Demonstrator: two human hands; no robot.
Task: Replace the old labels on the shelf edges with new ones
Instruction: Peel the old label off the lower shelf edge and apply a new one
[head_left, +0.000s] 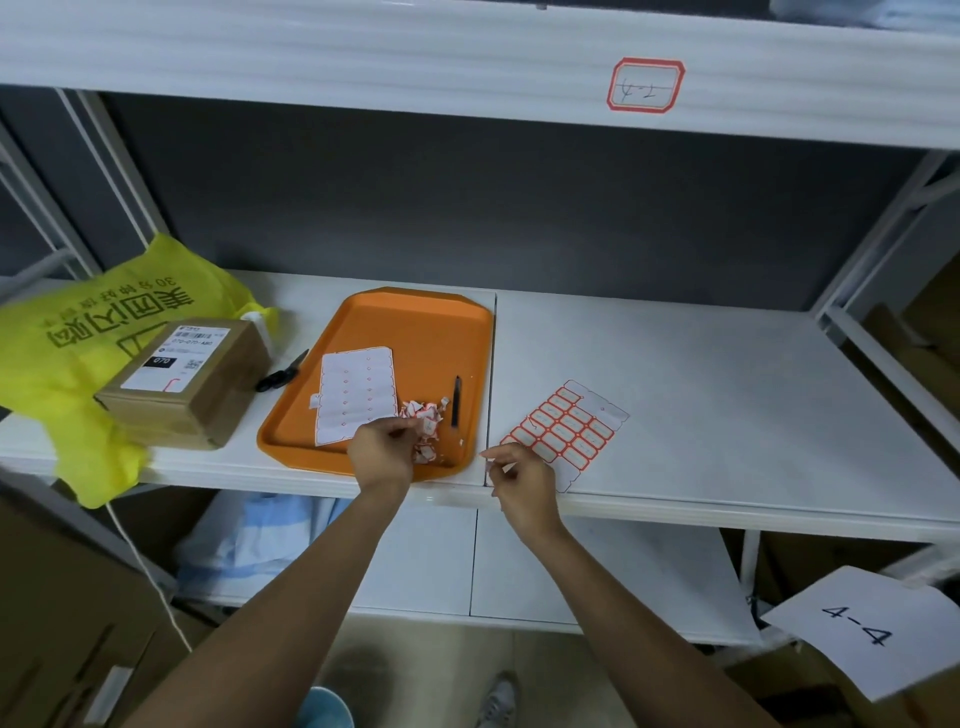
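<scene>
A red-bordered label (645, 84) with handwriting is stuck on the upper shelf's front edge. On the middle shelf (727, 395) lies a sheet of red-bordered labels (566, 434). An orange tray (415, 304) holds a mostly used label sheet (356, 395), a pile of crumpled label scraps (427, 415) and a thin black tool (456, 400). My left hand (382, 452) hovers over the tray's front right, fingertips pinched on a scrap at the pile's edge. My right hand (519, 483) sits at the shelf's front edge, by the label sheet's near corner, fingers loosely apart and holding nothing.
Black scissors (283, 371) lie left of the tray. A taped cardboard box (187, 382) rests on a yellow bag (62, 338) at the shelf's left. A paper marked "4-4" (867, 623) hangs low at the right. Blue fabric (249, 540) is on the shelf below.
</scene>
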